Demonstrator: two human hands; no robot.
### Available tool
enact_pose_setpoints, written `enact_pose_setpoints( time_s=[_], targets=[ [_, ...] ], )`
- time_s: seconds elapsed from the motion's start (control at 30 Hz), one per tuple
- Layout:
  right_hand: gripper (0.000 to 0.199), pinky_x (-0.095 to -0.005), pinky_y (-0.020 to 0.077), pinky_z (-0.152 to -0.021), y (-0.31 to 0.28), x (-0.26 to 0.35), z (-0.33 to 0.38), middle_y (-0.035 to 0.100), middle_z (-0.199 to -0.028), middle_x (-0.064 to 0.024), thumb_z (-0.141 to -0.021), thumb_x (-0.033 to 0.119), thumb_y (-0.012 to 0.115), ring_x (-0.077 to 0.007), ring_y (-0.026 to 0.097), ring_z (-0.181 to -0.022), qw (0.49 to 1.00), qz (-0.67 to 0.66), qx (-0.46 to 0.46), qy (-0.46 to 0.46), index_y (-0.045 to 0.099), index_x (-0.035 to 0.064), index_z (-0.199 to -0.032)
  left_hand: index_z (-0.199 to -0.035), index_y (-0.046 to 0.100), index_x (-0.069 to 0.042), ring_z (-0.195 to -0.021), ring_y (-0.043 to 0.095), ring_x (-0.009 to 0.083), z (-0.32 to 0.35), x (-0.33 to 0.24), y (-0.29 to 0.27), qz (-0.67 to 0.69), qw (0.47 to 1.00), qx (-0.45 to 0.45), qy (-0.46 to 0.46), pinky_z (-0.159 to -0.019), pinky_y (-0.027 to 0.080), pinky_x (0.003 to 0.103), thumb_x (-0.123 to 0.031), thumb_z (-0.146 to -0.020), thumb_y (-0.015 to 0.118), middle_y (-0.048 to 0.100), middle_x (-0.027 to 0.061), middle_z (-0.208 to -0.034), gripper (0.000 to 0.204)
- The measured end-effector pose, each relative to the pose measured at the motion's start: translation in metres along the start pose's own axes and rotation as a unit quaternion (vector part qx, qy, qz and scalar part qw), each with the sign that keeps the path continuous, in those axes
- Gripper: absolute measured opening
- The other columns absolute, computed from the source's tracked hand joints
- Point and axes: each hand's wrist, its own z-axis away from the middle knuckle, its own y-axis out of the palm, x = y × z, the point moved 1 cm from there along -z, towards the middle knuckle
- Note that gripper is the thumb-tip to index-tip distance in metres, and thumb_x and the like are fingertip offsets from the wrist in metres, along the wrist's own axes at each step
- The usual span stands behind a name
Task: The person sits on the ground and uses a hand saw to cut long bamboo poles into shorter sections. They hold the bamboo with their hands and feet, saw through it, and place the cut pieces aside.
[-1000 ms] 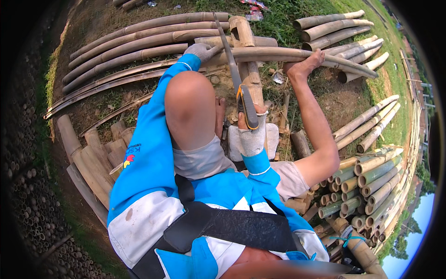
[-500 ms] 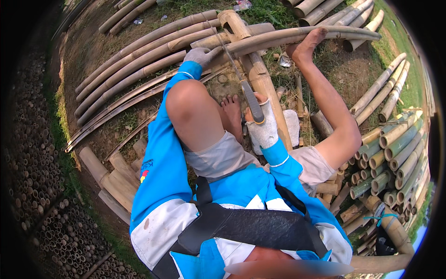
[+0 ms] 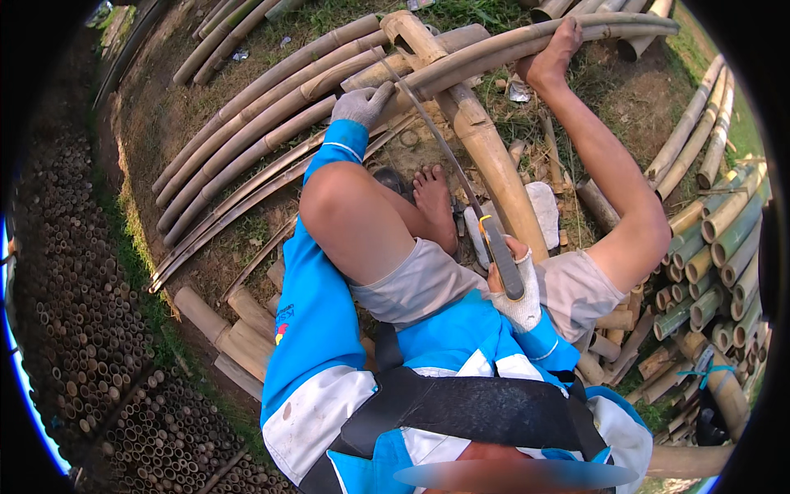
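My right hand (image 3: pixel 518 288), in a white glove with bare fingertips, is closed round the dark grey handle of a hand saw (image 3: pixel 448 160). The saw's long thin blade runs up and away to the left, lying across a long bamboo pole (image 3: pixel 485 56). My left hand (image 3: pixel 362 104), in a grey glove, grips the pole's near-left end, just left of the blade. A thick bamboo support (image 3: pixel 485 148) with a notched top carries the pole. My bare right foot (image 3: pixel 555 53) presses on the pole farther right.
Several bamboo poles (image 3: pixel 271 99) lie side by side at the left. Cut bamboo lengths (image 3: pixel 716 247) are stacked at the right, and many upright tubes (image 3: pixel 90 354) fill the lower left. A pale stone block (image 3: pixel 541 210) sits beside the support.
My right hand has drawn the saw back toward my body, down and to the right. My left hand keeps hold of the pole. The whole view has shifted slightly.
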Motion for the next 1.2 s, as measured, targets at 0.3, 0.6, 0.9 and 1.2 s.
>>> enact_pose_setpoints(
  time_s=[0.3, 0.6, 0.9, 1.2],
  targets=[
    [0.060, -0.0369, 0.0547, -0.094, 0.105, 0.002, -0.211, 0.066, -0.121, -0.0168, -0.085, 0.010, 0.075, -0.0315, 0.068, -0.105, 0.986, -0.167, -0.003, -0.026, 0.053, 0.0083, -0.141, -0.142, 0.060, -0.017, -0.105, 0.074, 0.0371, 0.027, -0.045, -0.020, -0.245, 0.968, 0.026, -0.040, -0.091, 0.059, 0.049, -0.065, -0.068, 0.084, 0.076, 0.0183, -0.116, 0.092],
    [0.049, -0.0318, 0.0522, -0.084, -0.003, 0.022, -0.016, 0.062, -0.118, -0.0134, -0.092, 0.001, 0.064, -0.0184, 0.062, -0.091, 0.997, -0.047, 0.047, 0.031, 0.052, 0.0029, -0.139, -0.122, 0.063, -0.013, -0.101, 0.075, 0.0356, 0.029, -0.036, -0.007, -0.256, 0.966, -0.025, -0.005, -0.086, 0.061, 0.049, -0.049, -0.077, 0.083, 0.075, 0.0164, -0.112, 0.061],
    [0.051, -0.0300, 0.0529, -0.088, 0.093, 0.003, -0.183, 0.064, -0.116, -0.0103, -0.091, -0.001, 0.067, -0.0141, 0.062, -0.099, 0.983, -0.174, 0.011, -0.062, 0.052, 0.0047, -0.139, -0.124, 0.064, -0.014, -0.107, 0.073, 0.0339, 0.028, -0.053, -0.017, -0.248, 0.968, -0.009, -0.047, -0.091, 0.059, 0.049, -0.053, -0.074, 0.084, 0.075, 0.0162, -0.115, 0.066],
    [0.058, -0.0342, 0.0547, -0.092, 0.031, 0.006, -0.083, 0.065, -0.119, -0.0153, -0.086, -0.002, 0.068, -0.0225, 0.067, -0.104, 0.994, -0.101, 0.006, -0.029, 0.051, 0.0056, -0.142, -0.130, 0.065, -0.015, -0.110, 0.072, 0.0374, 0.037, -0.060, -0.019, -0.263, 0.962, 0.037, -0.058, -0.097, 0.057, 0.047, -0.061, -0.074, 0.080, 0.076, 0.0188, -0.115, 0.075]
  ],
)
